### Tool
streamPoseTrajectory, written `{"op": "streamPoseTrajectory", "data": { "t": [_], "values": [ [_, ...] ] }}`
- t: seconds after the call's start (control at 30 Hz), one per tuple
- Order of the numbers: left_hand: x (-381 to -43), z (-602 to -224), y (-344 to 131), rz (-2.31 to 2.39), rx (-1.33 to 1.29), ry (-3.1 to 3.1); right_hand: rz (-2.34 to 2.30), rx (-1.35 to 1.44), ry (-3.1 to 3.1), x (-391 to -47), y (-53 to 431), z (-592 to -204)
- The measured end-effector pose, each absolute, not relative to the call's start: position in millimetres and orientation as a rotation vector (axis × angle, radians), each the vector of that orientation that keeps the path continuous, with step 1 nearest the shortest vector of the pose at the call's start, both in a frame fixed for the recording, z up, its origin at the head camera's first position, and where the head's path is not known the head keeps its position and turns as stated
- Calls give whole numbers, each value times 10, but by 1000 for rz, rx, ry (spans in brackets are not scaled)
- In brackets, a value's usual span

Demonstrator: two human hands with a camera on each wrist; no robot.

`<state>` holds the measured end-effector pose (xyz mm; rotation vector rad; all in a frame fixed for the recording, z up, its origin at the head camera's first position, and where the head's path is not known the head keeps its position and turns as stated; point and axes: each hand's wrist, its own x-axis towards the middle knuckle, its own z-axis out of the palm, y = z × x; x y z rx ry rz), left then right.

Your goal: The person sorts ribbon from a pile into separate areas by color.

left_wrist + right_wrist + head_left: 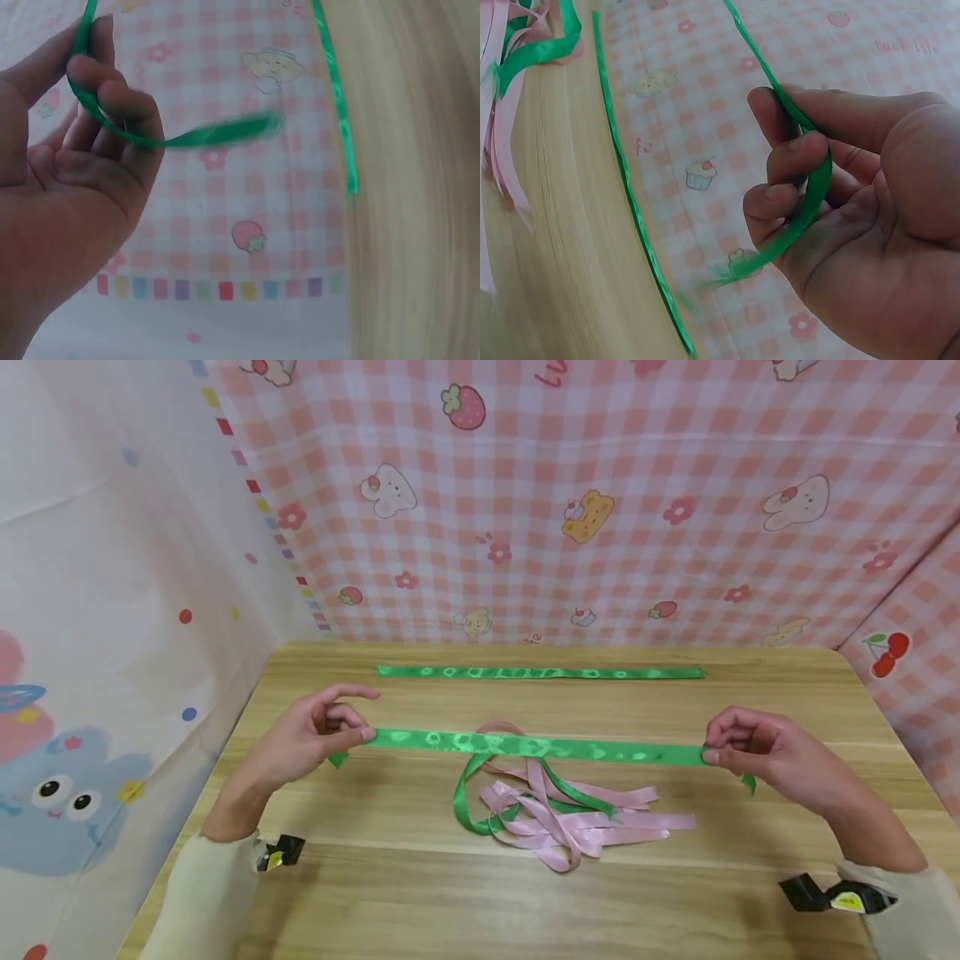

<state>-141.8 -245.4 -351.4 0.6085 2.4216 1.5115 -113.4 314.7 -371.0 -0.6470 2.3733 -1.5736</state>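
Observation:
A green ribbon point(540, 747) is stretched taut above the table between both hands. My left hand point(303, 735) pinches it near one end, its index finger extended in the head view. My right hand point(780, 752) pinches the other end between thumb and curled fingers. Short loose tails hang past each grip; in the right wrist view the green tail point(810, 202) curves across the palm side of the fingers. Below the taut strip lies a tangled pile of pink ribbons point(577, 839), with another green ribbon point(463, 797) looped among them.
One more green ribbon point(540, 673) lies straight along the back of the wooden table point(420, 902). Behind it hangs a pink checked cloth point(525, 468), with a white printed cloth point(135, 568) at the left. Each wrist wears a small black device point(847, 897).

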Motion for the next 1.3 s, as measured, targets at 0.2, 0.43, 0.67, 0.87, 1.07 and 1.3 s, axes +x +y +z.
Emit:
{"op": "streamPoseTrajectory", "data": {
  "t": [0.2, 0.43, 0.67, 0.87, 1.07, 1.3],
  "values": [
    [-1422, -3626, -2585, 1568, 607, 2406, -1572, -619, 2389, -1112, 3274, -3758],
    [-1416, -3703, -2722, 1611, 474, 2464, -1550, -595, 2460, -1108, 3465, -3793],
    [-1470, -3802, -2824, 1692, 449, 2430, -1606, -573, 2424, -1173, 3614, -3901],
    [-1514, -3883, -2881, 1720, 301, 2415, -1631, -483, 2491, -1227, 3689, -4007],
    [-1569, -3994, -2897, 1790, 126, 2341, -1745, -371, 2467, -1334, 3766, -4174],
    [-1700, -4259, -2854, 1833, -106, 2260, -1750, -91, 2450, -1468, 3762, -4432]
  ]
}}
